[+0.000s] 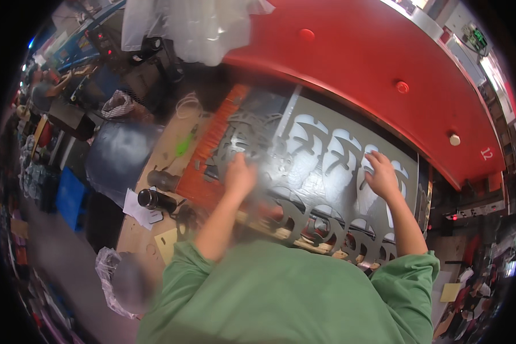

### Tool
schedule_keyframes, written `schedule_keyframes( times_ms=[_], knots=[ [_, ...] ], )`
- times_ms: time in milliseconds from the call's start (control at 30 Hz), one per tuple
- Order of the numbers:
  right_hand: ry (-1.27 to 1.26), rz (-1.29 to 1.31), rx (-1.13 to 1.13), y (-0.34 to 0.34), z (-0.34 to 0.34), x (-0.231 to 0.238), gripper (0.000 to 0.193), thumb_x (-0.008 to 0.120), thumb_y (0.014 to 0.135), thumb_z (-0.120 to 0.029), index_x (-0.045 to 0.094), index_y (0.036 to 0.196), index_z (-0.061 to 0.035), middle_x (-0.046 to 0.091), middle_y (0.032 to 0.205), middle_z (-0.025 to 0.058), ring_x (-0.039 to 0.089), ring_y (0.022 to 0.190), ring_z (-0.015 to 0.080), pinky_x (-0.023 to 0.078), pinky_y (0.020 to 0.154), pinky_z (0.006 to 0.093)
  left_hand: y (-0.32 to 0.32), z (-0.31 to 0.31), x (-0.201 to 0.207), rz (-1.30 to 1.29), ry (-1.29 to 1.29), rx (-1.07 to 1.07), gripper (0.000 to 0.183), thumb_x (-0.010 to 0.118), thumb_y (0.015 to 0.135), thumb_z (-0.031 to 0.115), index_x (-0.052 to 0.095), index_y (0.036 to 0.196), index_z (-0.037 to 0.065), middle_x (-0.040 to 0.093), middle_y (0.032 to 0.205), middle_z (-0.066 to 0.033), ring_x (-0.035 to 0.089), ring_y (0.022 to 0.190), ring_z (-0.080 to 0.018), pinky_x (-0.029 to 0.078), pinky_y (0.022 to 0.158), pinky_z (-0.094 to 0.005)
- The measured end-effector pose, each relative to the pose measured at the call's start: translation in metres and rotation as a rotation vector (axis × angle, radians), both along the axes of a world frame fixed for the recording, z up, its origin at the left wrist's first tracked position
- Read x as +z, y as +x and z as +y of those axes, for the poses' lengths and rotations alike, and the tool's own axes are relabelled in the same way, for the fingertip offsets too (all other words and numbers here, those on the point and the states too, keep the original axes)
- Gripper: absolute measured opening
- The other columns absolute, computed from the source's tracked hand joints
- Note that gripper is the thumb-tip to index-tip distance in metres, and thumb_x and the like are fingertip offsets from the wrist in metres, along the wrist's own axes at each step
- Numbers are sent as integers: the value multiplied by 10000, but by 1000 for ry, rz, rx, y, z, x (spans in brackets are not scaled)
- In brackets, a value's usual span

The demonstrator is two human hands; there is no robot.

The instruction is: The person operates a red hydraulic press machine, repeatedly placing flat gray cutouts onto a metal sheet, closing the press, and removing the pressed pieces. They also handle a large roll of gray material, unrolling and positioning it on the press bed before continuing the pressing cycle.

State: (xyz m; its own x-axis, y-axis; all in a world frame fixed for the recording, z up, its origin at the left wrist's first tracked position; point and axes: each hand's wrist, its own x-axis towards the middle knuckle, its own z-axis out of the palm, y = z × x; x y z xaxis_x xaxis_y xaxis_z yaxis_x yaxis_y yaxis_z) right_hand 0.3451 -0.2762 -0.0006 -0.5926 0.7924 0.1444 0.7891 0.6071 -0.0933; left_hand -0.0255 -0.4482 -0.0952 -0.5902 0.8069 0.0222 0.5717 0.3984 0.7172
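A grey sheet (355, 129) with rows of shoe-sole-like openings lies on a shiny pale work surface (309, 183). Over its right part is my right hand (382, 176), fingers apart and slightly bent, the tips at the strip between two openings. My left hand (241, 176) is closed at a loose pile of grey cut pieces (249, 135) left of the sheet, and its fingers seem to pinch some of them. Haze and blur hide the exact grip. The sheet's near edge, a scalloped web (321, 226), hangs over the front of the surface.
A large red machine beam (350, 51) spans the far side. On the left, a wooden side table (140, 229) carries a dark bottle (156, 200), papers and a green item (183, 144). Clear plastic (195, 28) hangs at the upper left. A plastic-lined bin (120, 281) stands lower left.
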Motion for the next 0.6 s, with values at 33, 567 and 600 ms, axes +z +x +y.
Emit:
schedule_keyframes(
  times_ms=[33,567,600],
  knots=[
    [15,69,80,-31,-2,1,498,717,749,-144,614,1231,-74,556,1336,182,539,1209,374,446,1009,458,1,0,6,-97,20,17,431,698,836,233,507,1148,4,626,1047,-255,598,1001,-434,481,868,-473],
    [-77,276,327,-261,-12,-31,465,685,795,-169,621,1244,-68,592,1293,167,575,1164,349,474,974,451,-55,-21,3,34,-173,130,425,690,832,224,556,1174,12,643,1080,-222,606,1065,-406,495,884,-487],
    [-82,275,335,-269,-11,-31,472,683,790,-162,619,1250,-78,594,1291,165,577,1161,347,473,977,451,-52,-21,-3,112,-134,142,415,692,825,216,554,1161,16,630,1077,-215,592,1069,-415,493,878,-491]
  ],
)
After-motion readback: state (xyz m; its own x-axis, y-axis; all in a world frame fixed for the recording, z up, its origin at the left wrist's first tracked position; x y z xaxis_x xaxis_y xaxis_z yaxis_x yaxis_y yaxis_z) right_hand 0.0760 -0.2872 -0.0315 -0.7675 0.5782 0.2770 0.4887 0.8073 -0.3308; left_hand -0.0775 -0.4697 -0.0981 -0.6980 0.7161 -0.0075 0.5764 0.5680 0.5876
